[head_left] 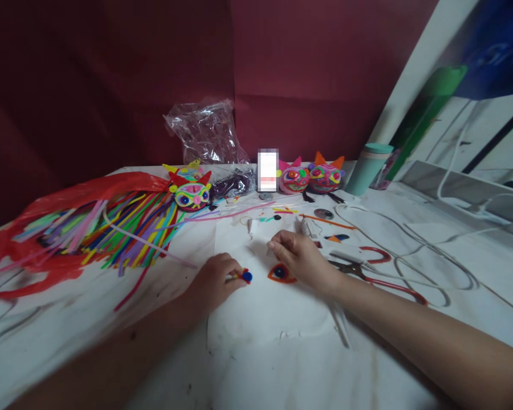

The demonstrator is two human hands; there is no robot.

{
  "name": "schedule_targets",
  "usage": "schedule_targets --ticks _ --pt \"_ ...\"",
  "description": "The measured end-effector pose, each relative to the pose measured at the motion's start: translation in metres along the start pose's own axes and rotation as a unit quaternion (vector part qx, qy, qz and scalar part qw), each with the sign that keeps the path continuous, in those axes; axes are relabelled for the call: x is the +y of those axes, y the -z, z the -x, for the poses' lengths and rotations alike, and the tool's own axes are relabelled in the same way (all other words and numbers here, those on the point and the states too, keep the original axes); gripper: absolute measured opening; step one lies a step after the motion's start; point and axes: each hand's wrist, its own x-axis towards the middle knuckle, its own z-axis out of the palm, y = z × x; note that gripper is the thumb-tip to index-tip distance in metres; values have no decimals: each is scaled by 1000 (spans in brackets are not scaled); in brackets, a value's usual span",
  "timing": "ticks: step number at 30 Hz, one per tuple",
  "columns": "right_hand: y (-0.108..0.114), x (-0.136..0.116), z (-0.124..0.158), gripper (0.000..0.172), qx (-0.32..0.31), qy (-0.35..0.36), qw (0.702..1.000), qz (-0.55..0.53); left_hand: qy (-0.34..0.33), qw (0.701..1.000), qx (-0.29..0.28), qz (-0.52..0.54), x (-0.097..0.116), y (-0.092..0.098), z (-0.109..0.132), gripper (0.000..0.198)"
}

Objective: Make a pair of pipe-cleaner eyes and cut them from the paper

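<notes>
Between the thumb and fingers of my left hand (221, 279) is a small chenille-stem piece (247, 277) with a round blue tip and bits of red and yellow. My right hand (297, 256) is closed in a pinch above the white paper (260, 324); whatever is at its fingertips is too small to make out. Just below those fingers lies an orange eye-shaped chenille piece (279, 273) with a dark blue centre, partly covered by the hand. Both hands are over the paper, apart from each other.
Colourful chenille stems (132, 233) spread over a red plastic bag (89, 188) at left. Decorated animal heads (192, 196) stand at the back, near a bright phone screen (268, 169). Red-handled scissors (393, 289), a white cable (414, 250) and a teal tumbler (367, 171) are at right.
</notes>
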Motion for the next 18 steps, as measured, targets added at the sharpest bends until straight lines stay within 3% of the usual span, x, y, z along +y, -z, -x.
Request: schedule_targets --ticks 6,10,12,15,18 --pt "6 -2 -5 29 47 10 998 -28 34 999 -8 -30 2 -4 -5 17" --pt "8 -4 -6 31 59 21 998 -25 25 995 47 -86 6 -11 -2 20" --pt "13 -10 -7 33 69 32 997 -16 53 995 62 -50 6 -11 -1 20" --pt "29 -22 -10 38 123 50 991 8 81 989 121 39 0 -2 -2 15" --pt "56 -26 -16 44 195 66 978 35 45 977 207 22 -10 14 -3 21"
